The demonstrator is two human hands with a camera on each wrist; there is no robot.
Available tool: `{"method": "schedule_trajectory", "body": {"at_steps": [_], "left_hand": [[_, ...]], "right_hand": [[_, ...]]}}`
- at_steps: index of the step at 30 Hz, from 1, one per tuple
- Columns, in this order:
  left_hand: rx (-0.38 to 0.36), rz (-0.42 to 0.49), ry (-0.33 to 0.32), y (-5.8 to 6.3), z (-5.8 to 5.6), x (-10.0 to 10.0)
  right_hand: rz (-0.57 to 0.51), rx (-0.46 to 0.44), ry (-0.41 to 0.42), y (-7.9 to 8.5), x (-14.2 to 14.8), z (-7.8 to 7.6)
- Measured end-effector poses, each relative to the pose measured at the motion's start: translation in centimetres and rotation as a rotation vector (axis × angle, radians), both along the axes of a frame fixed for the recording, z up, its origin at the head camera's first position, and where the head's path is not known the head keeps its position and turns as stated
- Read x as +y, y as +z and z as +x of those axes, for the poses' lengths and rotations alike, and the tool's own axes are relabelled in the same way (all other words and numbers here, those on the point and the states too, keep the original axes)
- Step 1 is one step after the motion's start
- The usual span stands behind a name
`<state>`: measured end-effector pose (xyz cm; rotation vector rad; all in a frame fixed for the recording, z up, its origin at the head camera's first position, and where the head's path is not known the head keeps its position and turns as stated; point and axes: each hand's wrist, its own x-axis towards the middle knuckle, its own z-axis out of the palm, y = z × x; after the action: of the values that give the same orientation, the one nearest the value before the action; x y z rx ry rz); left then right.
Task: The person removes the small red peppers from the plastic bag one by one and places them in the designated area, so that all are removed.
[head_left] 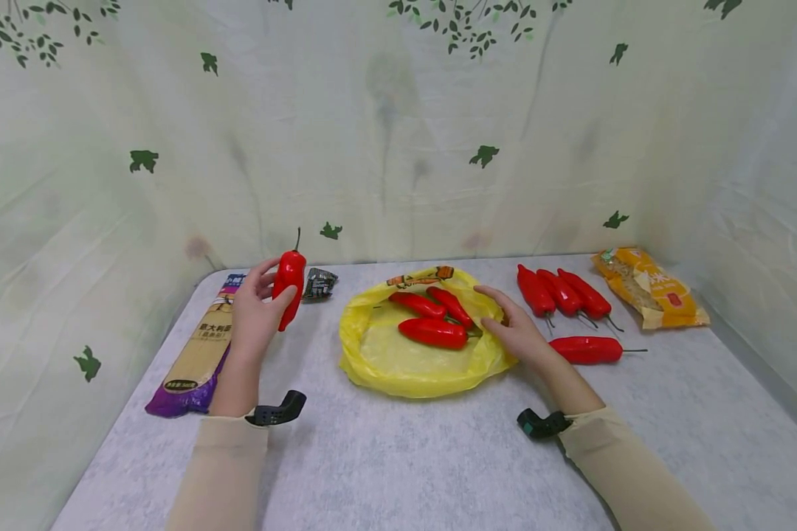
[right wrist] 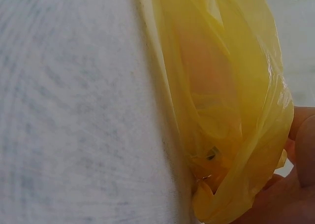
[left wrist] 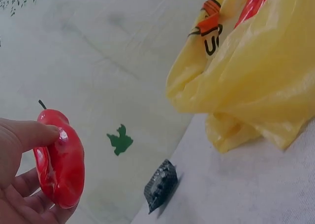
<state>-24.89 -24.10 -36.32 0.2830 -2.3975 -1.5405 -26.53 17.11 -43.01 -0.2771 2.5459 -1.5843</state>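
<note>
My left hand (head_left: 255, 306) holds a glossy red pepper (head_left: 290, 280) upright above the table, thumb on one side and fingers behind; its dark stem points up. In the left wrist view the same pepper (left wrist: 61, 157) sits between thumb and fingers. A yellow plastic bag (head_left: 398, 383) stands with its mouth spread wide, and three red peppers (head_left: 433, 333) lie inside. At the bag's right rim, my right hand (head_left: 519, 333) grips the plastic, with fingers and thumb apart. The right wrist view shows the bag's side (right wrist: 221, 86) beside the hand, whose fingertips are partly hidden.
Several red peppers (head_left: 586, 350) lie on the table to the right of the bag. Behind them is an orange pasta packet (head_left: 651, 289). A long purple-and-tan noodle packet (head_left: 195, 354) lies at left, and a small dark packet (head_left: 319, 284) near the back edge.
</note>
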Motion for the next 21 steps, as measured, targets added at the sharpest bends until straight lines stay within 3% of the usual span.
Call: {"method": "schedule_trajectory", "body": {"at_steps": [11,21], "left_hand": [[-0.077,-0.062,0.031,-1.4,-0.5,-1.9],[-0.197,-0.156,0.055,-2.6,-0.8,-2.8]], "right_hand": [[0.012,-0.008,-0.007,-0.1,0.0,-0.1],[0.006,-0.025,-0.009,-0.2,-0.1,-0.1]]}}
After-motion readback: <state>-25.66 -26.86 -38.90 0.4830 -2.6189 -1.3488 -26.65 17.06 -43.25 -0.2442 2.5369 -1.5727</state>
